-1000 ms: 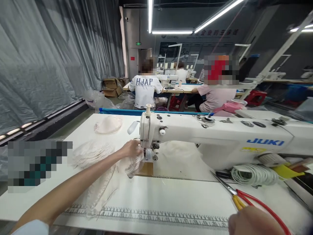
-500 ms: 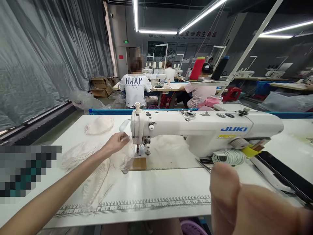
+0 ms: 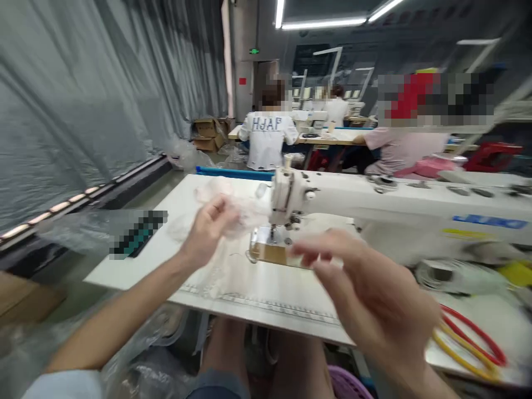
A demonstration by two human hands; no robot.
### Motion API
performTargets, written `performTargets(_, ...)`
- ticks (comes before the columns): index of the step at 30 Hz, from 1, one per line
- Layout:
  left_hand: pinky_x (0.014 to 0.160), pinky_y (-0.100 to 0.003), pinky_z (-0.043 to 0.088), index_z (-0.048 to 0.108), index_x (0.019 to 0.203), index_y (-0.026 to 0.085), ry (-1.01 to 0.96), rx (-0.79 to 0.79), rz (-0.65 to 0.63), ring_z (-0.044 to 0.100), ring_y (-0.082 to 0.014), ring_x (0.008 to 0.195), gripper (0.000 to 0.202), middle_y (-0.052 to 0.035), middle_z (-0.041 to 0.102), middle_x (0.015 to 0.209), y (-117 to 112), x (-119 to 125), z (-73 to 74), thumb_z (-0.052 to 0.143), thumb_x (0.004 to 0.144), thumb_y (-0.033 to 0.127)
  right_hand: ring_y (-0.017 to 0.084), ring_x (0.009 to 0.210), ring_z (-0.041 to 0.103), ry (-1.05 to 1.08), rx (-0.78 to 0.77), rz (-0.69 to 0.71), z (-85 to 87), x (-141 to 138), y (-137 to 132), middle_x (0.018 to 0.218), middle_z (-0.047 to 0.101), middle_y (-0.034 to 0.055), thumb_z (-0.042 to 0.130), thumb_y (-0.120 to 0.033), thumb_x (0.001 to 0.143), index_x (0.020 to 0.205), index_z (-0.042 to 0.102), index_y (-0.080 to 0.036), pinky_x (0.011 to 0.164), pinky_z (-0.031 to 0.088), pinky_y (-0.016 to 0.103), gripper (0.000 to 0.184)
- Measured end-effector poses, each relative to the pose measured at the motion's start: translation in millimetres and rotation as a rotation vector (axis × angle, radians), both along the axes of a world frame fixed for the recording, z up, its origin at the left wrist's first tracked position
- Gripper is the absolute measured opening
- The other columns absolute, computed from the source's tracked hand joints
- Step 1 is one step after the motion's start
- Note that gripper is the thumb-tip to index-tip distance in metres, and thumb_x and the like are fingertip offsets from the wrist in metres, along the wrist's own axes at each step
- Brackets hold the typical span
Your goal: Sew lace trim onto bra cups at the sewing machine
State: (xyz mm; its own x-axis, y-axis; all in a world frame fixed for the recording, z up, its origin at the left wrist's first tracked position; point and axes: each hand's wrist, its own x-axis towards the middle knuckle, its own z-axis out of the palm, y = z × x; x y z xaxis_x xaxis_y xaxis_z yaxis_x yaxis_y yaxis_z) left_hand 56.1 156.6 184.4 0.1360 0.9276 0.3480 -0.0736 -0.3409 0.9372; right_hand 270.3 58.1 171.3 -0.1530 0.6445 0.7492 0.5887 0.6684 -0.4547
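Observation:
My left hand (image 3: 208, 230) is raised over the white table (image 3: 274, 296), its fingers closed on a piece of cream lace fabric (image 3: 245, 213) lifted just left of the sewing machine's needle head (image 3: 285, 194). More of the lace hangs down toward the table edge. My right hand (image 3: 366, 282) hovers in front of the machine (image 3: 399, 208) with its fingers spread and nothing in them. The whole frame is smeared by motion.
Scissors with red and yellow handles (image 3: 469, 338) lie at the table's right. A coil of white cord (image 3: 453, 274) sits under the machine arm. Clear plastic bags (image 3: 137, 354) hang below the table's left side. Other people sit at sewing tables (image 3: 324, 136) further back. A grey curtain (image 3: 83, 100) fills the left.
My left hand has lifted the lace away from the needle and off the table. My right hand has dropped back from the camera, fingers spread. The view has swung left and down.

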Motion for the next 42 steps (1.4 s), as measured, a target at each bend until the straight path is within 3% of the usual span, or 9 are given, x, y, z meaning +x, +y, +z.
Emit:
performTargets(4, 0.059, -0.020, 0.043, 0.050, 0.079, 0.017, 0.129, -0.046, -0.247, 0.050, -0.0094, 0.063, 0.022, 0.0014, 0.052, 0.070, -46.0, 2.6, -12.2, 0.064, 0.078, 0.034, 0.024, 0.094, 0.060, 0.240, -0.329, 0.285, -25.1, -25.1, 34.6, 0.113, 0.061, 0.0105, 0.061, -0.047, 0.083, 0.120, 0.053, -0.023, 0.077, 0.051, 0.035, 0.045)
performTargets(7, 0.061, -0.020, 0.041, 0.050, 0.079, 0.016, 0.141, -0.068, -0.296, 0.047, -0.0082, 0.065, 0.019, 0.0011, 0.050, 0.072, -64.7, -1.7, -30.9, 0.059, 0.083, 0.032, 0.018, 0.076, 0.060, 0.373, -0.710, 0.446, -51.2, -28.9, 28.9, 0.088, 0.065, 0.0049, 0.064, -0.046, 0.080, 0.095, 0.061, -0.019, 0.065, 0.049, 0.029, 0.030)
performTargets(10, 0.066, -0.021, 0.041, 0.054, 0.085, 0.015, 0.227, -0.093, -0.334, 0.048, -0.0092, 0.070, 0.018, 0.0003, 0.052, 0.076, -70.6, -7.5, -50.5, 0.059, 0.083, 0.032, 0.014, 0.066, 0.056, 0.446, -0.892, 0.468, -61.6, -26.5, 15.9, 0.072, 0.061, 0.0006, 0.068, -0.043, 0.078, 0.078, 0.062, -0.018, 0.061, 0.045, 0.026, 0.026)
performTargets(16, 0.059, -0.021, 0.038, 0.060, 0.083, 0.013, 0.334, -0.170, -0.307, 0.048, -0.0098, 0.064, 0.026, 0.0000, 0.056, 0.070, -73.0, -5.6, -81.2, 0.060, 0.081, 0.039, 0.015, 0.066, 0.054, 0.290, -0.864, 0.405, -68.5, -25.5, 10.6, 0.070, 0.061, 0.0012, 0.065, -0.043, 0.079, 0.076, 0.063, -0.017, 0.060, 0.041, 0.026, 0.027)
performTargets(22, 0.070, -0.027, 0.044, 0.064, 0.090, 0.014, 0.766, 0.099, -0.090, 0.056, -0.0155, 0.079, 0.016, -0.0047, 0.064, 0.086, -57.6, -24.0, -99.5, 0.052, 0.085, 0.023, 0.018, 0.072, 0.056, 0.024, -0.852, 0.416, -92.6, -24.9, 8.7, 0.077, 0.065, 0.0043, 0.053, -0.045, 0.088, 0.081, 0.064, -0.017, 0.063, 0.042, 0.027, 0.030)
performTargets(27, 0.076, -0.029, 0.046, 0.060, 0.100, 0.014, 1.015, 0.146, 0.013, 0.057, -0.0170, 0.084, 0.018, -0.0067, 0.058, 0.098, -31.2, -32.8, -114.4, 0.051, 0.087, 0.022, 0.016, 0.069, 0.054, -0.052, -0.851, 0.459, -101.2, -31.6, 11.2, 0.075, 0.064, 0.0043, 0.047, -0.044, 0.091, 0.079, 0.063, -0.016, 0.060, 0.041, 0.025, 0.034)
performTargets(30, 0.076, -0.029, 0.046, 0.057, 0.106, 0.016, 1.092, 0.153, 0.037, 0.056, -0.0167, 0.083, 0.020, -0.0053, 0.057, 0.098, -24.6, -32.9, -115.8, 0.048, 0.088, 0.020, 0.015, 0.063, 0.053, -0.220, -0.879, 0.551, -97.3, -24.9, -0.2, 0.070, 0.062, 0.0027, 0.044, -0.042, 0.093, 0.077, 0.063, -0.017, 0.059, 0.040, 0.025, 0.035)
performTargets(34, 0.070, -0.031, 0.045, 0.051, 0.120, 0.019, 1.323, 0.136, 0.062, 0.053, -0.0189, 0.082, 0.032, -0.0055, 0.053, 0.096, -19.6, -33.5, -104.5, 0.048, 0.088, 0.020, 0.019, 0.084, 0.061, -0.422, -0.959, 0.649, -94.2, 1.1, -29.9, 0.088, 0.069, 0.0041, 0.046, -0.040, 0.093, 0.088, 0.067, -0.022, 0.078, 0.044, 0.029, 0.028)
performTargets(42, 0.088, -0.038, 0.039, 0.058, 0.118, 0.017, 1.397, 0.209, -0.111, 0.048, -0.0252, 0.102, 0.044, -0.0096, 0.050, 0.115, 2.4, -8.8, -81.1, 0.061, 0.081, 0.042, 0.016, 0.075, 0.060, -0.202, -1.059, 0.741, -111.2, 13.9, -49.5, 0.077, 0.065, 0.0024, 0.053, -0.040, 0.091, 0.080, 0.066, -0.021, 0.074, 0.044, 0.027, 0.026)
